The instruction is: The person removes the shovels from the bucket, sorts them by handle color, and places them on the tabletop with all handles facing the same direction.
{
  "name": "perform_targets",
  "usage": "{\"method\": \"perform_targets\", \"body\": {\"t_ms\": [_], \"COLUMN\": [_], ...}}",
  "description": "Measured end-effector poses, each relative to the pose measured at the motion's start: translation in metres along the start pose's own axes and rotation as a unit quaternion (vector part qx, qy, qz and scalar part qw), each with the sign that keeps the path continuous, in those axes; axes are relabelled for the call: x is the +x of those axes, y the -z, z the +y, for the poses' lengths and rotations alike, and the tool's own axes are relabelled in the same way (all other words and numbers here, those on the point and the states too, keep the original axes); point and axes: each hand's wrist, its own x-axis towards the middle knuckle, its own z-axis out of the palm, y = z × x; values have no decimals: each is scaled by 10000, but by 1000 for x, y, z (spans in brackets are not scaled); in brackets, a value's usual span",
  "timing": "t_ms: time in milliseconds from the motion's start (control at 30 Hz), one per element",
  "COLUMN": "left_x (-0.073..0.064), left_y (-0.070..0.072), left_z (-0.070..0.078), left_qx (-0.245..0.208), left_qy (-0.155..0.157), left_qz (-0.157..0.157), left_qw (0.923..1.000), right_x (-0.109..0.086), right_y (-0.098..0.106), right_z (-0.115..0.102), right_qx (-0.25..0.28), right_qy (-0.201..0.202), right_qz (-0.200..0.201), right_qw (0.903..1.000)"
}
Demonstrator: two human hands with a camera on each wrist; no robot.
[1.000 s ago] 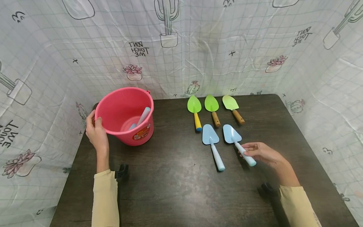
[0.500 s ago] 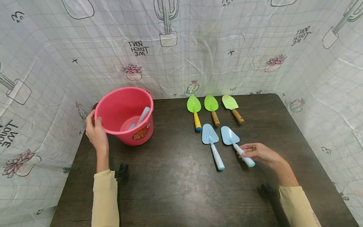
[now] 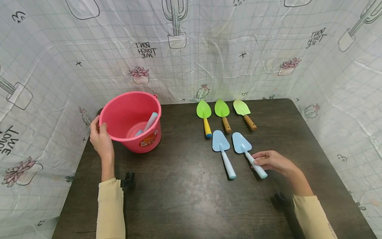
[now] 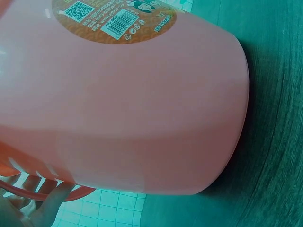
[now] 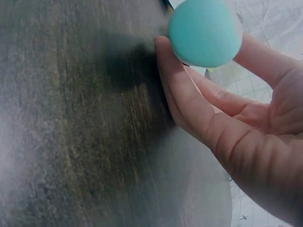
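Note:
My left hand [image 3: 102, 141] grips the rim of a pink bucket [image 3: 126, 118] at the back left. The left wrist view shows its labelled side [image 4: 132, 104] close up, with fingers curled at the rim [image 4: 40, 201]. Inside the bucket lies a light-blue trowel [image 3: 150, 121]. My right hand [image 3: 276, 162] holds the pale handle of another blue trowel [image 3: 241, 142] between thumb and fingers, its blade pointing away from me. In the right wrist view the handle's teal end [image 5: 206, 33] sits between thumb and fingers, low over the table. To its left lies a similar blue trowel [image 3: 221, 142].
Behind the blue trowels lie a green trowel with a yellow handle [image 3: 204, 109], a green one with a wooden handle [image 3: 222, 109] and a paler green one [image 3: 242, 108]. The dark table [image 3: 179, 199] has patterned cloth [image 3: 215, 56] around its back and sides.
The trowel at my right hand has shifted slightly left and its handle end has swung a little toward me. My left hand and the bucket have stayed in place.

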Motion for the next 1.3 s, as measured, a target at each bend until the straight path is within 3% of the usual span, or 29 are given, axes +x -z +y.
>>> {"method": "perform_targets", "body": {"t_ms": [233,467,767,967,1033,1133,1233,1300], "left_x": [-2,-2,-5,-20,-20,-20,-21,-26], "left_y": [1,1,0,-1,-1,-2,-2,-2], "left_z": [-1,-2,-3,23,24,23,26,36], "left_qx": [7,14,-53,19,17,9,-38,-17], "left_qy": [36,-41,-110,-71,-94,-106,-71,-21], "left_qz": [-6,8,96,148,147,123,126,153], "left_qw": [10000,10000,9999,9999,9998,9999,9999,9999], "right_x": [1,4,7,10,10,11,10,9], "right_y": [-4,-9,-15,-17,-15,-9,-4,-3], "right_z": [-3,-8,-15,-16,-17,-19,-26,-33], "right_qx": [-274,-1094,-1660,-1918,-1961,-1940,-1911,-1778], "right_qy": [-96,-166,-32,-61,-125,-136,102,427], "right_qz": [247,657,722,615,643,828,1399,1787], "right_qw": [9993,9917,9835,9795,9784,9774,9715,9668]}}
